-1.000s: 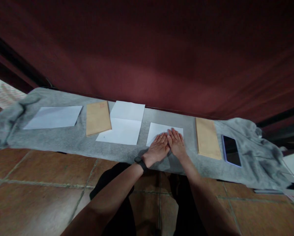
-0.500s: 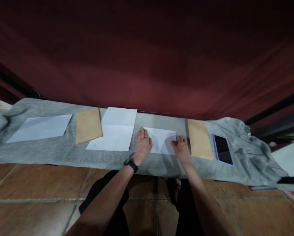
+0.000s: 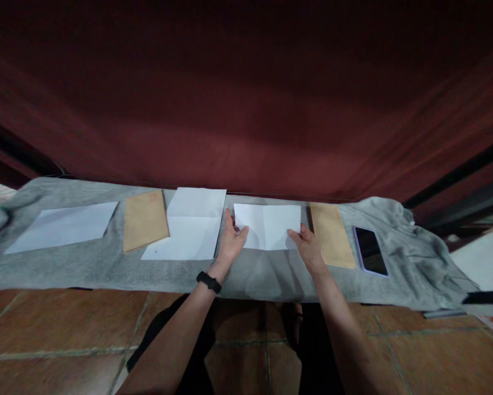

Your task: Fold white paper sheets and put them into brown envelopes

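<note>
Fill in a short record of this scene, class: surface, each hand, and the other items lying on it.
Surface: grey cloth on a tiled floor
Left hand: at the left edge of the folded white sheet
Right hand: at the sheet's right corner
Left of hands: creased white paper, brown envelope, another white sheet
Right of hands: second brown envelope, phone
</note>
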{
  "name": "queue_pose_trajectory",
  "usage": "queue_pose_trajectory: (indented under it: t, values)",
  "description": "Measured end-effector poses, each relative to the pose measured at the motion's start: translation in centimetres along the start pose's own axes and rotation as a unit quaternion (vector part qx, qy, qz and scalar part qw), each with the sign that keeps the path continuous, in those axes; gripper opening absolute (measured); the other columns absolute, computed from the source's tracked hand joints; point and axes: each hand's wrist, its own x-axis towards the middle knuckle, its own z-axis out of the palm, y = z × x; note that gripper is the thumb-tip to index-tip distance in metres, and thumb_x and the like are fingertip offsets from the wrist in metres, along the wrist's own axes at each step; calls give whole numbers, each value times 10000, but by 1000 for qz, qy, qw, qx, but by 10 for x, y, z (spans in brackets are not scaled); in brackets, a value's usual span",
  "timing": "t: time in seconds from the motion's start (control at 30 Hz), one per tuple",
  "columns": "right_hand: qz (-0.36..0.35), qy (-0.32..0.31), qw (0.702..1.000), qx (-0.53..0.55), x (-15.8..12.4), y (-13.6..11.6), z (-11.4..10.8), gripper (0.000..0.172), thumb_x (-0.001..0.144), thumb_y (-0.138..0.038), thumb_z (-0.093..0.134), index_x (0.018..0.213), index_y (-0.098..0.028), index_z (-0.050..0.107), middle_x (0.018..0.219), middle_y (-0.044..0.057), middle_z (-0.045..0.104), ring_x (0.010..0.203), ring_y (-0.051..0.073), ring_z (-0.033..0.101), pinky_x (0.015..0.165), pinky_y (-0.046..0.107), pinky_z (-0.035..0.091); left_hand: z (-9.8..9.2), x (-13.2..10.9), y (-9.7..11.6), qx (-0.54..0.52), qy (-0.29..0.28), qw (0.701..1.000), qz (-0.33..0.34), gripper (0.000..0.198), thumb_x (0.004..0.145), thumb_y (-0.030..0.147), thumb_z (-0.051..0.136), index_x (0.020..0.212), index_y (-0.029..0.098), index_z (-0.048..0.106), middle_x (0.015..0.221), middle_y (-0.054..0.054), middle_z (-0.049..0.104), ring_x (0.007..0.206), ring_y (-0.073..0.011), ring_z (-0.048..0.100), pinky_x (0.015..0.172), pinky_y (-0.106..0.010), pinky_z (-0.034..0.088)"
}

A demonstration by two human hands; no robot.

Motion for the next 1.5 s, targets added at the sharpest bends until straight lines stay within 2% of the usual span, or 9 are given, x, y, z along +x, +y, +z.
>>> queue_pose_trajectory:
  t: [0.13,0.27,0.4,0.6,0.8,1.0,1.2,1.33,1.5]
  values:
    - [-54,-16,997,47,-3,-14,-7,297,797,-443,714,990,-218,688,1000,34,754,931,216,665,901,377,510,-17,7,12,-198,-28,979,-28,748,768,292,717,1459,173,456,960,-38,729,846,-175,679,856,-328,526]
    - [-136,-56,989,-20,-3,-14,-22,113,804,-325,706,879,-239,703,1149,47,734,1184,239,611,1100,450,402,-36,9,16,-141,-93,983,75,172,738,269,725,875,166,735,923,-57,734,898,-213,677,872,-337,506]
    - [-208,-108,955,-182,-6,1,-36,228,821,-124,556,861,-258,736,1231,41,710,1301,221,547,1155,480,364,-50,8,7,-27,-204,957,205,47,749,172,701,777,190,735,1021,-85,733,995,-233,666,911,-367,503]
    - [-242,-164,880,-374,-13,25,-52,403,843,-12,439,894,-250,761,1217,47,721,1247,231,602,1101,498,448,-52,-8,-11,122,-289,905,288,377,738,-56,484,856,205,729,1130,-59,722,1129,-196,635,1042,-403,481]
    - [-164,-83,912,-366,-28,20,-22,414,993,-206,387,1342,-207,610,1307,87,680,1230,200,625,1069,393,492,-47,-24,-18,164,-310,879,324,480,742,-89,450,999,206,728,1172,-55,719,1195,-188,619,1079,-381,488]
    - [-199,-113,843,-487,-69,30,40,555,1029,-389,412,1527,-146,390,1578,139,386,1472,268,353,1207,488,292,-46,-28,-20,173,-303,892,288,549,779,-66,394,1127,194,730,1221,-69,717,1215,-176,624,1103,-383,480]
    - [-180,-53,800,-569,-77,37,37,539,1041,-375,385,1530,-149,389,1587,154,355,1465,310,355,1194,529,258,-42,-31,-8,238,-230,920,211,482,854,23,404,1197,177,705,1286,-77,687,1236,-186,612,1130,-383,451]
    - [-153,-38,792,-589,-76,35,38,568,1042,-414,368,1540,-143,367,1590,173,342,1466,332,346,1186,556,241,-20,-48,2,310,-172,908,223,434,927,130,418,1307,116,625,1396,-133,607,1384,-227,479,1202,-425,345]
    - [-130,-75,787,-599,-79,31,45,542,1020,-289,365,1549,-168,351,1620,139,287,1496,319,287,1206,576,176,27,-82,3,334,-223,882,248,551,1027,354,323,1503,85,395,1567,-164,410,1489,-247,316,1229,-465,264]
